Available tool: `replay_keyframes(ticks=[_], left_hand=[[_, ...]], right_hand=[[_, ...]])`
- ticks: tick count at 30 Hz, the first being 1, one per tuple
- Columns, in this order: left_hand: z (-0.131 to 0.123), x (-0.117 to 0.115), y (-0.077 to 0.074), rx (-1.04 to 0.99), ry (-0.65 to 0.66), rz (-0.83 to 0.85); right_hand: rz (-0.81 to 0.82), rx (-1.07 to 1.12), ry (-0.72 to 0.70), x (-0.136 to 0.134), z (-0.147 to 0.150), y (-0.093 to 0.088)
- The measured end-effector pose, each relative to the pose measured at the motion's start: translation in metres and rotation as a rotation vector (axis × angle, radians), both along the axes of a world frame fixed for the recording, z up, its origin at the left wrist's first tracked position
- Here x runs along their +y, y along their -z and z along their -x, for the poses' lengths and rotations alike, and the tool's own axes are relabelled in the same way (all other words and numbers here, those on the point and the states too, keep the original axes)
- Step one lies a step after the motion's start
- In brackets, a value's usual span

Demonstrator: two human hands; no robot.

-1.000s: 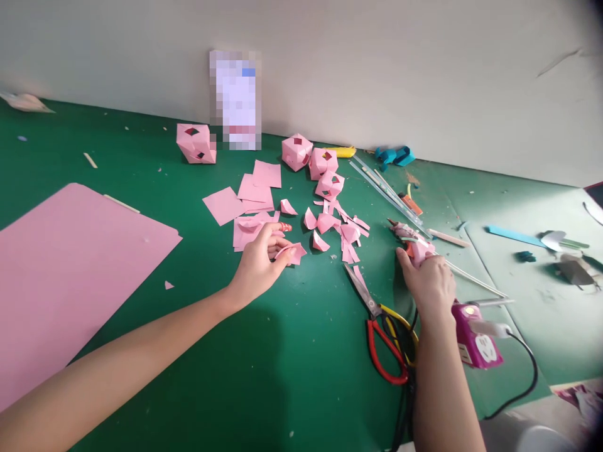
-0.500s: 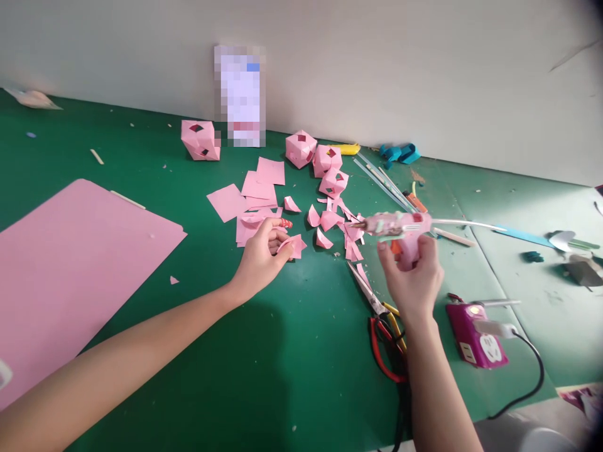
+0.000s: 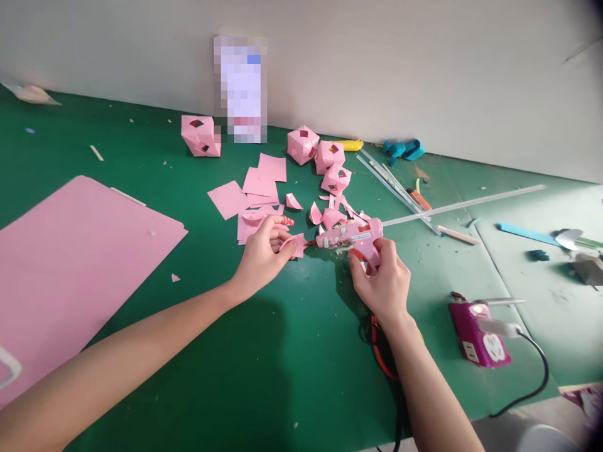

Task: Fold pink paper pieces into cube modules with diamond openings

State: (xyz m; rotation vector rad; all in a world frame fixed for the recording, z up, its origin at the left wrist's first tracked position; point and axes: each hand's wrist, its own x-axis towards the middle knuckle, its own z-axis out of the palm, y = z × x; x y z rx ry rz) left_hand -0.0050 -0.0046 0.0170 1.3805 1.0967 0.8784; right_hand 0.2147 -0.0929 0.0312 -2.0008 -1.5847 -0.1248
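Between thumb and fingers, my left hand (image 3: 264, 254) pinches a folded piece of pink paper (image 3: 296, 245). My right hand (image 3: 384, 279) is wrapped round the handle of a pink glue gun (image 3: 351, 238), and a long clear glue stick (image 3: 464, 204) sticks out of its back. The gun's nozzle is at the right edge of the paper piece; whether it touches, I cannot tell. Behind my left hand lie several pink paper squares (image 3: 228, 199). Small curled pink pieces (image 3: 315, 213) and scraps lie just beyond the gun, which partly covers them.
Pink faceted paper shapes (image 3: 303, 145) stand along the wall. A large pink sheet (image 3: 89, 270) covers the left of the green table. Red-handled scissors (image 3: 384, 351) lie partly under my right arm. To the right is a purple power socket (image 3: 480, 336) with a black cable.
My right hand has brought the glue gun left and slightly down, from above the scraps to the paper piece. My left hand has stayed nearly still.
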Motion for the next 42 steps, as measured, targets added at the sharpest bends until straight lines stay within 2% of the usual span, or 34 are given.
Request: replay_keyframes(ticks=[11,16,20,24,32,42], left_hand=[[0.0001,0.0006,0.0021,0.027,0.005,-0.033],[0.0000,-0.0003,0.0013,0.012,0.008,-0.016],[0.0001,0.0002,0.0015,0.013,0.012,-0.005],[0.0004,0.0002,0.0021,0.004,0.013,-0.014],[0.0007,0.0005,0.0037,-0.024,0.024,-0.015],[0.0030,-0.0002,0.0036,-0.004,0.056,-0.007]], right_hand=[[0.008,-0.047,0.020,0.0000,-0.0005,0.0000],[-0.039,-0.064,0.062,0.0002,-0.0038,-0.0006],[-0.061,0.008,0.106,0.0007,-0.0039,-0.0034],[-0.003,0.100,0.072,0.0016,-0.0006,-0.0052],[0.046,0.095,0.041,0.0019,0.0006,-0.0016],[0.029,0.146,0.136,0.0030,0.0000,-0.0030]])
